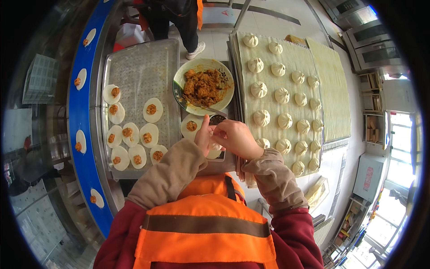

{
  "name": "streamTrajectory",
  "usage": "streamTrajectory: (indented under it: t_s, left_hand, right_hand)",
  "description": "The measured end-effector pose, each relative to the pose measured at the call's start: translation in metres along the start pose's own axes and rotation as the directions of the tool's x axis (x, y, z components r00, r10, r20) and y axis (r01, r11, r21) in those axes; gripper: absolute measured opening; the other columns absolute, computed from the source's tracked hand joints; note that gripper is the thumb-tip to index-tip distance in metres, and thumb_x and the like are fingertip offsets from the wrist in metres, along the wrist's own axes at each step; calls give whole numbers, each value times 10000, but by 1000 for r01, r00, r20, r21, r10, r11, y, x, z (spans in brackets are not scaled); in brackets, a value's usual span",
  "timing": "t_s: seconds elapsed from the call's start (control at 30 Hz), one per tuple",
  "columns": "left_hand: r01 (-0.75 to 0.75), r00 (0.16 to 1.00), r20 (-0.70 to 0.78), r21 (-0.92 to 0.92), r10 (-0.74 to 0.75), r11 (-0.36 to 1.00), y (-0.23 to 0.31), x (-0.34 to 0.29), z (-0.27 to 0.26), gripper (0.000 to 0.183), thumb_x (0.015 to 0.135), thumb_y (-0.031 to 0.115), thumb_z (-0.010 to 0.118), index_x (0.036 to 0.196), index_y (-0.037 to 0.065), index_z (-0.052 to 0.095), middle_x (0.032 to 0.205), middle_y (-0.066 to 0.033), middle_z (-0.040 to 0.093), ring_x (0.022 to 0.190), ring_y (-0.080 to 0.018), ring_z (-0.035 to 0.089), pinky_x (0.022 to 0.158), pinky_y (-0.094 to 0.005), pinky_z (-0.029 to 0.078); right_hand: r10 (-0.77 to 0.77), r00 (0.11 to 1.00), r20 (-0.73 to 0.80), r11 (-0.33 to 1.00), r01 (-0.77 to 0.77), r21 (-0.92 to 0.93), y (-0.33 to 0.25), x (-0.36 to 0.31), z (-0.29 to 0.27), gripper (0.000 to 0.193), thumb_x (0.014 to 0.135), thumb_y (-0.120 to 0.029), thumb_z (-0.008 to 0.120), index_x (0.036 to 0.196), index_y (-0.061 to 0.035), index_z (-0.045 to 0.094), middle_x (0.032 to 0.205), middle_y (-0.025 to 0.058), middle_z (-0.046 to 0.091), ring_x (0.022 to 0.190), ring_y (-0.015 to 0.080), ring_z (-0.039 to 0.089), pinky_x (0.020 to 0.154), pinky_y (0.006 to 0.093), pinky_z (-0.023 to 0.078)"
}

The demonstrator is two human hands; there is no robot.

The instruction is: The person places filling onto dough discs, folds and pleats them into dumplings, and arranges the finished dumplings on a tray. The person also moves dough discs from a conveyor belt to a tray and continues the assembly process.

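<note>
Fingers of our left hand [204, 138] curl nearly closed around a small, pale piece of dough [217, 146]; those of our right hand [234, 136] bend inward over it, though we cannot tell whether their hidden tips grip it. We hold it just our side of a round, cream-coloured bowl [202, 63] of reddish-brown filling [204, 87], between a perforated metal tray [143, 62] and rows of pleated white buns [285, 120].

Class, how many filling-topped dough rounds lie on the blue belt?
4: on the blue belt, a dough round near its top, another below, a third lower, a fourth lowest. A pale sliver at the top edge may be another.
</note>
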State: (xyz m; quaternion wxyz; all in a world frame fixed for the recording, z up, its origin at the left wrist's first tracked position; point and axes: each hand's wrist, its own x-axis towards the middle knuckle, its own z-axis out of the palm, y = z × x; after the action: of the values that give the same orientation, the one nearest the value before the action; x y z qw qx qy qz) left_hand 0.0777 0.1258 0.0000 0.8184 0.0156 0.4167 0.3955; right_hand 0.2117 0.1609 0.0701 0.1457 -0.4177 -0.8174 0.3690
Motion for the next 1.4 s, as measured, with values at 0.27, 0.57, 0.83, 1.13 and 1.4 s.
streamTrajectory:
  t_s: [0.27, 0.57, 0.83, 1.13, 1.4]
  left_hand:
    - [83, 993, -87, -40, -86, 996, -13, 7, -34, 625, 950, 571, 286, 907, 19, 575, 868, -116, 640, 739, -239, 637, 601, -373, 536]
    - [-240, 939, -267, -65, 215, 969, -16, 13, -9, 465, 968, 478, 386, 899, 54, 564, 815, -51, 593, 750, -169, 576, 699, -296, 467]
    - [-42, 999, 1, -171, 43, 984, 1, 2, 4, 561, 954, 557, 319, 1045, 55, 554, 977, -78, 607, 895, -184, 590, 790, -315, 467]
    - [-85, 962, 240, -197, 132, 977, 21, -6, 75, 711, 930, 635, 228, 1368, 88, 344, 1261, -204, 508, 1138, -315, 521, 960, -460, 421]
    - [-240, 966, -126, -123, 225, 963, 18, -46, -9, 564, 941, 559, 351, 1227, 92, 486, 1083, -170, 604, 917, -289, 608, 770, -426, 509]
  right_hand:
    - [146, 975, -168, 989, -140, 45, 22, 4, 17, 140, 773, -136, 669, 836, -16, 632, 669, 117, 617, 598, 246, 617, 563, 324, 482]
    - [284, 925, -251, 959, -269, 91, -10, -4, 38, 167, 759, -175, 678, 772, -19, 620, 648, 116, 631, 586, 267, 634, 554, 340, 497]
    - [75, 982, -174, 989, -95, -113, -23, -13, -8, 292, 693, -199, 737, 948, -83, 655, 900, 81, 641, 803, 258, 625, 677, 345, 499]
    - [15, 998, -58, 984, -5, 176, 7, -11, -90, 448, 672, -150, 707, 1093, -61, 582, 993, 134, 578, 897, 307, 594, 770, 383, 499]
    - [307, 801, -515, 937, -350, 14, 219, 89, -227, 578, 667, -263, 738, 1190, -67, 591, 1014, 144, 645, 874, 271, 640, 797, 364, 506]
